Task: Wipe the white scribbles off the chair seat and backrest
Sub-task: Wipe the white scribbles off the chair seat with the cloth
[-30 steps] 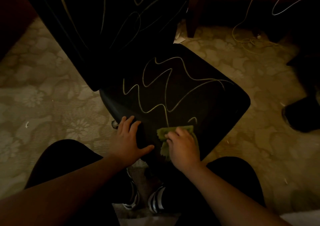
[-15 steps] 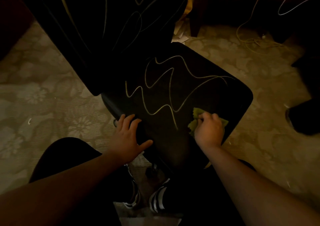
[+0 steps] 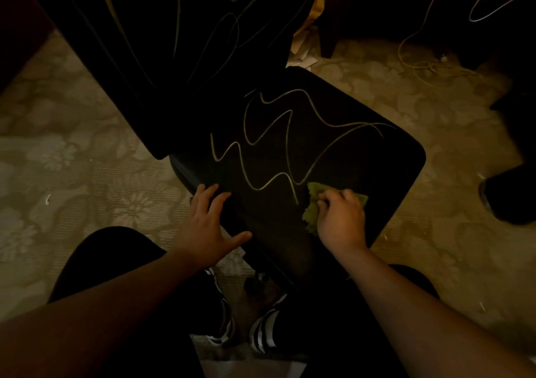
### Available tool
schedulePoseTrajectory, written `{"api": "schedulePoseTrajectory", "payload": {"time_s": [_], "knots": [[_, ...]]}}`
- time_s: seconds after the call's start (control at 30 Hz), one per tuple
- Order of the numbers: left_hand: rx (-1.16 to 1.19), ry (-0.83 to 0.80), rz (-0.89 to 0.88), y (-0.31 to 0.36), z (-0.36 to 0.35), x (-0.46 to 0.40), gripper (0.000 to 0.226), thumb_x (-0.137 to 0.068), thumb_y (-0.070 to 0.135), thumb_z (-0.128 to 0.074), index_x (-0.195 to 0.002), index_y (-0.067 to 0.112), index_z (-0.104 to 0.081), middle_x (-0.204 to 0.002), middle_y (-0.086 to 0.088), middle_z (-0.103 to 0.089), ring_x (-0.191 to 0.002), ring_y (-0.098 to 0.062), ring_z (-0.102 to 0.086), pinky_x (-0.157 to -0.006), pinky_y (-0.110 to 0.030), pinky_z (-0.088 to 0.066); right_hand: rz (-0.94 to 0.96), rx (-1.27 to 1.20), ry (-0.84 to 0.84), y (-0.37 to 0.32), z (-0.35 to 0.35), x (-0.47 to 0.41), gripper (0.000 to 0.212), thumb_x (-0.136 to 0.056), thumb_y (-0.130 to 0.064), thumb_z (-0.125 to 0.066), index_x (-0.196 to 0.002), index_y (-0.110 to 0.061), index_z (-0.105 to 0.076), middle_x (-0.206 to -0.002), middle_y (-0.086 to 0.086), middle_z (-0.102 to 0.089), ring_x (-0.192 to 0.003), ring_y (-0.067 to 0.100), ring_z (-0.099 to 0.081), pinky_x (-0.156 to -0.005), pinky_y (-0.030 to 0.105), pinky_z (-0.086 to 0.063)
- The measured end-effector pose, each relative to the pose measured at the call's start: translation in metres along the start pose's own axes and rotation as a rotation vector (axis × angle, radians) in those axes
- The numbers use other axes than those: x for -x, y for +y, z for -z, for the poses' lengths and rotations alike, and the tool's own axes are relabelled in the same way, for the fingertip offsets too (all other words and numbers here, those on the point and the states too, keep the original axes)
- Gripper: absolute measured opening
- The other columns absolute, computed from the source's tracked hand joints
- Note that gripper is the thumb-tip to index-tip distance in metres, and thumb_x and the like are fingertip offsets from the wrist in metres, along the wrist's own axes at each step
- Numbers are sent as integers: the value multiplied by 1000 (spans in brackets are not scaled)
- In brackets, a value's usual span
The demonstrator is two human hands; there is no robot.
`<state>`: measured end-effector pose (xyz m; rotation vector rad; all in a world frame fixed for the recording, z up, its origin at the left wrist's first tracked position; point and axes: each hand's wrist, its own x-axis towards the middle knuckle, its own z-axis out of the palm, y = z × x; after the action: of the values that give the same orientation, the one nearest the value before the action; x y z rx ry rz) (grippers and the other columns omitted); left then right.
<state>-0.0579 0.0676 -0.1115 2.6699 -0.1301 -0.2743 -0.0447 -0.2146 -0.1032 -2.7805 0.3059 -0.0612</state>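
Green cloth [image 3: 311, 206] is bunched under the right hand [image 3: 340, 222], whose fingers are curled down on it, pressing it onto the black chair seat [image 3: 391, 169] near its front right part. The left hand [image 3: 207, 222] lies flat and spread wide on the near left edge of the seat, holding nothing, and looks like it is keeping the chair steady. Most of the job is left to do. The white scribbles [image 3: 278, 145] run in a big wavy line over the middle and far part of the seat, and one line comes down and stops just beside the cloth. The near part of the seat, around the two hands, shows no lines, so it may be clean already, but the room is dark and it is hard to be sure. The backrest [image 3: 174, 44] at the far left is covered in long thin loops, and none of them look wiped. The seat sits turned like a diamond, with one corner pointing near, between the person's legs, and its long way running from the far left by the backrest out to the right. The cloth will have to go left and far next.
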Motion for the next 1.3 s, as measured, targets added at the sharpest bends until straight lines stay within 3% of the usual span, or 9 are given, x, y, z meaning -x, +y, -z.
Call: {"api": "schedulePoseTrajectory", "payload": {"time_s": [0.17, 0.3, 0.4, 0.53, 0.77, 0.83, 0.97, 1.03, 1.3], "knots": [[26, 21, 16, 5, -4, 2, 107, -74, 78, -67, -158, 23, -29, -170, -4, -13, -158, -28, 5, -126, -50, -12, 0, 34, 25, -18, -2, 15, 17, -95, -28, -55, -107, -26, -66, -107, 0, -56, -100, 22, -54, -84, 38, -47], [1, 21, 25, 11, -9, 5, 111, -71, 87, -56, -157, 22, -28, -168, -7, -16, -158, -30, 3, -125, -55, -20, 309, -29, -104, -45, -14, 45, 9, -91, -23, -61, -95, -24, -69, -97, -2, -57, -91, 20, -55, -76, 38, -48], [-63, 39, -15, 10, -7, 5, 111, -70, 92, -48, -153, 19, -36, -162, -11, -28, -155, -36, -15, -121, -58, -29, 442, -71, -103, -46, -21, 50, 6, -88, -20, -63, -90, -21, -69, -90, 0, -56, -82, 24, -55, -66, 40, -48], [-78, 89, -80, -2, -1, 1, 95, -76, 84, -53, -146, 20, -46, -150, -8, -40, -143, -32, -35, -113, -55, -41, 215, 26, -18, -19, -7, 25, 9, -93, -28, -57, -96, -26, -65, -99, 1, -57, -92, 23, -54, -78, 40, -49], [5, 124, 46, -3, -6, 1, 99, -74, 75, -69, -148, 16, -43, -153, -9, -33, -148, -35, -26, -119, -54, -34, -60, 76, 15, -15, 1, 3, 14, -93, -25, -57, -104, -25, -66, -107, 4, -57, -98, 26, -56, -83, 42, -50], [15, 130, 46, -4, -7, -1, 100, -71, 77, -68, -147, 16, -43, -151, -9, -34, -147, -35, -28, -117, -55, -37, 49, 67, -40, -34, -4, 13, 13, -94, -27, -55, -102, -26, -65, -108, 1, -56, -100, 24, -55, -84, 41, -49], [3, 150, 27, -9, -7, -3, 102, -68, 81, -64, -143, 13, -47, -146, -12, -39, -141, -37, -35, -114, -56, -39, 455, 6, -393, -75, -13, 28, 17, -98, -29, -52, -107, -28, -66, -109, -6, -51, -105, 17, -48, -91, 38, -43], [5, 136, 20, -10, -6, -3, 104, -68, 83, -61, -145, 14, -45, -148, -11, -37, -142, -37, -33, -115, -56, -38, 576, 4, -418, -80, -14, 29, 18, -98, -30, -51, -108, -29, -66, -104, -7, -50, -102, 17, -47, -89, 38, -42], [142, 168, 139, -11, 4, -3, 102, -73, 70, -76, -152, 17, -39, -155, -5, -27, -147, -25, -24, -121, -40, -31, 21, 1, -81, -49, -8, -18, 16, -96, -29, -55, -110, -26, -64, -113, 3, -55, -105, 27, -54, -87, 40, -47]]}}
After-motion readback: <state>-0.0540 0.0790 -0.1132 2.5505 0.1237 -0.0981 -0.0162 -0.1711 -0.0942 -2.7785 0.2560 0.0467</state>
